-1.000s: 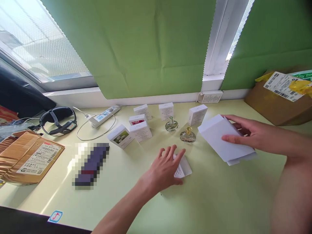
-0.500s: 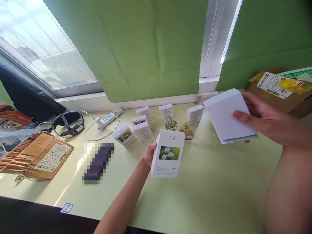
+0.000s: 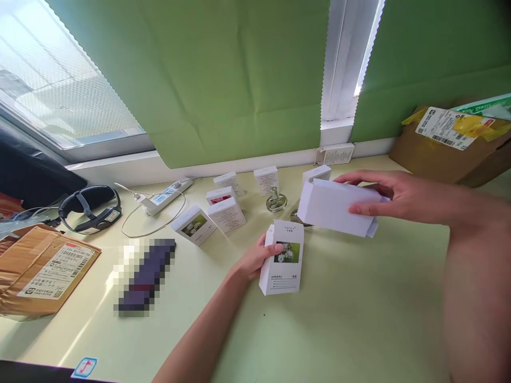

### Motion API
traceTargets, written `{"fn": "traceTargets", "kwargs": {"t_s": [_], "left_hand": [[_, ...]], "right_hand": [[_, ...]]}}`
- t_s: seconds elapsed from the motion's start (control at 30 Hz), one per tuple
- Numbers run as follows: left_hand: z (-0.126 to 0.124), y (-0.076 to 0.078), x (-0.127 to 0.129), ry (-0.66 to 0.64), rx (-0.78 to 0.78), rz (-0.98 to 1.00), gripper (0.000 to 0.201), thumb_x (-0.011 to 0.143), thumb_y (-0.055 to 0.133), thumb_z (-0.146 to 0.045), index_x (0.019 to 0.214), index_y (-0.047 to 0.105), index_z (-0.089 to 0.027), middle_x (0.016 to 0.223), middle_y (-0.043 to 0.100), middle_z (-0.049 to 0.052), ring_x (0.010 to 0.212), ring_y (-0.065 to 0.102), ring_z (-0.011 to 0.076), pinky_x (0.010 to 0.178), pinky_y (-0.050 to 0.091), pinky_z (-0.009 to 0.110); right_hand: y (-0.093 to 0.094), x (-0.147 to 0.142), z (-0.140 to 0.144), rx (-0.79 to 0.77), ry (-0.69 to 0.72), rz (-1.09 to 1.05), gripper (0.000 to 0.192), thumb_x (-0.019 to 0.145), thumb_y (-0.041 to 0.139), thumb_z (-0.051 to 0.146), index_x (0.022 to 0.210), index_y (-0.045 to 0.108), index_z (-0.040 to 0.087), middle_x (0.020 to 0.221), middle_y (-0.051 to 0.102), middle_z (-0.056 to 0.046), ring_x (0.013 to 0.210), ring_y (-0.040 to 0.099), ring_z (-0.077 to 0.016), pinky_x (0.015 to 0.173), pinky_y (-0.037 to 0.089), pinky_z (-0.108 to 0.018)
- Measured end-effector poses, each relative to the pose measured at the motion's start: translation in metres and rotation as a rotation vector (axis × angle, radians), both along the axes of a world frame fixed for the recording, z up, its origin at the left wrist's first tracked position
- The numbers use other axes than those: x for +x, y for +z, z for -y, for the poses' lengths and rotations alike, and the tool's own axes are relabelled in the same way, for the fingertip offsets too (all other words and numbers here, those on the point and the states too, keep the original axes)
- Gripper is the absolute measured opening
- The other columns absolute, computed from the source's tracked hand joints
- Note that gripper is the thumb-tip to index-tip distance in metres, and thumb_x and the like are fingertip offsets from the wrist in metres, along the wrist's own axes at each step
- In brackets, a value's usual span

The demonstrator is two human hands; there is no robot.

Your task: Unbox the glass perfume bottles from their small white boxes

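My left hand is closed round a white perfume box printed with white flowers on green, its thumb across the picture. Higher and to the right, my right hand grips a plain white carton with small flaps at its right end. The carton is tilted, its left end pointing towards the printed box; the two are apart. Behind them stands a glass perfume bottle with a gold-coloured top. A second bottle is mostly hidden behind the carton.
Several small white boxes stand along the back of the table. To the left are a power strip with a cable, a black headset, a blurred dark object and an opened cardboard box. A taped cardboard box sits back right.
My right hand has moved left and tipped the white carton closer to horizontal, nearer the printed box. My left thumb now lies over the box's front. The view has shifted slightly.
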State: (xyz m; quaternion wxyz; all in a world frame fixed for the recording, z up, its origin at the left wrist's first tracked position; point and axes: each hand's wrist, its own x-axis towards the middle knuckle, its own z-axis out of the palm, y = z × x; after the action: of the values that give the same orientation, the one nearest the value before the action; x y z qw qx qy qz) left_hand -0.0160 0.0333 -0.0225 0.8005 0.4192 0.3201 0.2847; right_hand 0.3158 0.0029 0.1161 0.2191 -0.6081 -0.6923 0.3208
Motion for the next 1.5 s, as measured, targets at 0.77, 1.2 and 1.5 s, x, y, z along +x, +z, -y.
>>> {"fn": "traceTargets", "kwargs": {"t_s": [0.77, 1.2, 1.5], "left_hand": [[0.009, 0.030, 0.001, 0.015, 1.051, -0.197, 0.027, 0.092, 0.063, -0.022, 0.119, 0.059, -0.024, 0.135, 0.043, 0.012, 0.125, 0.048, 0.0242, 0.101, 0.048, 0.036], [0.016, 0.030, 0.004, 0.111, 1.010, -0.337, 0.049, 0.089, 0.070, -0.029, 0.133, 0.048, -0.027, 0.126, 0.061, 0.007, 0.115, 0.057, 0.0227, 0.099, 0.045, 0.036], [0.015, 0.026, 0.003, 0.158, 1.145, -0.222, 0.019, 0.094, 0.059, -0.018, 0.110, 0.054, -0.026, 0.123, 0.050, 0.008, 0.114, 0.053, 0.0215, 0.092, 0.048, 0.035]], "right_hand": [[0.018, -0.055, 0.011, 0.417, 0.215, -0.321, 0.063, 0.076, 0.084, 0.036, 0.133, 0.058, 0.047, 0.125, 0.067, 0.004, 0.120, 0.061, -0.0221, 0.098, 0.056, -0.033], [0.014, -0.071, 0.007, 0.404, 0.047, -0.419, 0.072, 0.071, 0.085, 0.041, 0.137, 0.056, 0.045, 0.115, 0.072, 0.000, 0.106, 0.070, -0.0287, 0.086, 0.063, -0.044], [0.009, -0.077, 0.000, 0.366, -0.032, -0.394, 0.065, 0.069, 0.086, 0.043, 0.128, 0.062, 0.047, 0.111, 0.072, 0.002, 0.102, 0.071, -0.0274, 0.081, 0.063, -0.041]]}}
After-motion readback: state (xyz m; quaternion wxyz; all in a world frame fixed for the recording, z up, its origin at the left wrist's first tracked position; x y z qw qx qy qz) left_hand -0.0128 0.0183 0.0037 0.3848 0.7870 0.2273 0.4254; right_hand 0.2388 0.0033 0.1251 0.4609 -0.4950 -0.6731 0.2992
